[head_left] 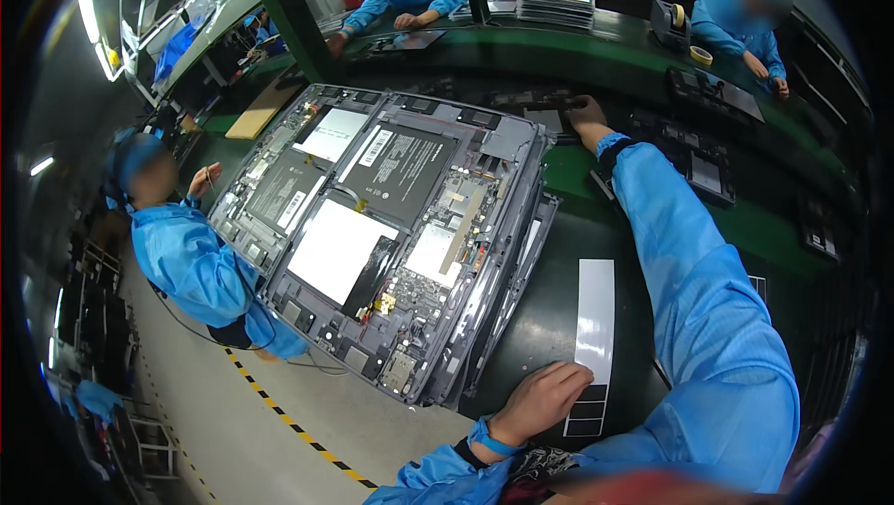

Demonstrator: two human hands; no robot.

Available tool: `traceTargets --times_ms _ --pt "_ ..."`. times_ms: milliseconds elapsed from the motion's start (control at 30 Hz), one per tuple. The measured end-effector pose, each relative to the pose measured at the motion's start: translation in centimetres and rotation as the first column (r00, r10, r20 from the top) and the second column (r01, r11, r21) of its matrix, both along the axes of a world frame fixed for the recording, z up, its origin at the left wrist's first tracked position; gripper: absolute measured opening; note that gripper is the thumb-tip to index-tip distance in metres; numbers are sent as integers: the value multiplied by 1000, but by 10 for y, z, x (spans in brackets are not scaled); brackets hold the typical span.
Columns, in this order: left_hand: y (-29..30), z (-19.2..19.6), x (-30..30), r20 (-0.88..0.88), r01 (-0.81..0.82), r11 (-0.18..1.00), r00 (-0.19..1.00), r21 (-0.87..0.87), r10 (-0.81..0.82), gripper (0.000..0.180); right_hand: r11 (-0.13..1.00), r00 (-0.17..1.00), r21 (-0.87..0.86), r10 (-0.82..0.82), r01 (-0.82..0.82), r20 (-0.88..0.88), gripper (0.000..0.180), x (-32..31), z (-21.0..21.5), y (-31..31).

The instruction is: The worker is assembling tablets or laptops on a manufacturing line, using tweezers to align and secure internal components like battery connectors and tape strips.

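Note:
My left hand (545,399), wearing a blue wrist band, is closed at the edge of a white backing strip (596,314) with black rectangular stickers at its near end. Its fingertips pinch the strip just above those stickers. Stretched far forward, my right hand (589,121) curls its fingers at the edge of a dark opened tablet housing (551,121) on the far side; its fingertips are partly hidden. Between my arms and the left side lies a stack of opened tablet housings (372,225), the top ones showing batteries, circuit boards and white patches.
More opened devices (708,174) lie along the green line on the right. A tape dispenser (670,22), a yellow tape roll (700,55) and a stack of panels (555,7) stand at the back. Co-workers in blue sit opposite and at left (191,249). A green post (296,30) rises behind the stack.

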State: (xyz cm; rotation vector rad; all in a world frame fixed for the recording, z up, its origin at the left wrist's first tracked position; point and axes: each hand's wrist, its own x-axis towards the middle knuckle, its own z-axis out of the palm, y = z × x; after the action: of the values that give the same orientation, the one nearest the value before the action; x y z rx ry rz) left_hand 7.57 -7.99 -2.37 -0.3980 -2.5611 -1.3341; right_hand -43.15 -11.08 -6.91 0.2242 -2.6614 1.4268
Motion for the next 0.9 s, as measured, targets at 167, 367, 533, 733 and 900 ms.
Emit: traceTargets --times_ms 167,367,533,733,900 --pt "0 -3 2 -4 17 999 1000 37 -16 13 743 997 -667 3 52 81 19 18 14 -29" --pt "3 -5 -3 -90 42 998 995 45 -38 11 796 990 -598 -137 94 -27 23 11 74 41" --pt "-3 -11 0 -55 -60 998 997 -3 59 20 787 926 -604 -127 -124 -355 20 92 154 158" --pt "0 6 -3 42 -171 965 985 200 166 15 772 998 -635 -22 -25 -65 37 213 162 392" --pt "11 27 -4 157 -215 918 973 333 171 10 719 965 -646 -162 258 206 40 390 104 434"
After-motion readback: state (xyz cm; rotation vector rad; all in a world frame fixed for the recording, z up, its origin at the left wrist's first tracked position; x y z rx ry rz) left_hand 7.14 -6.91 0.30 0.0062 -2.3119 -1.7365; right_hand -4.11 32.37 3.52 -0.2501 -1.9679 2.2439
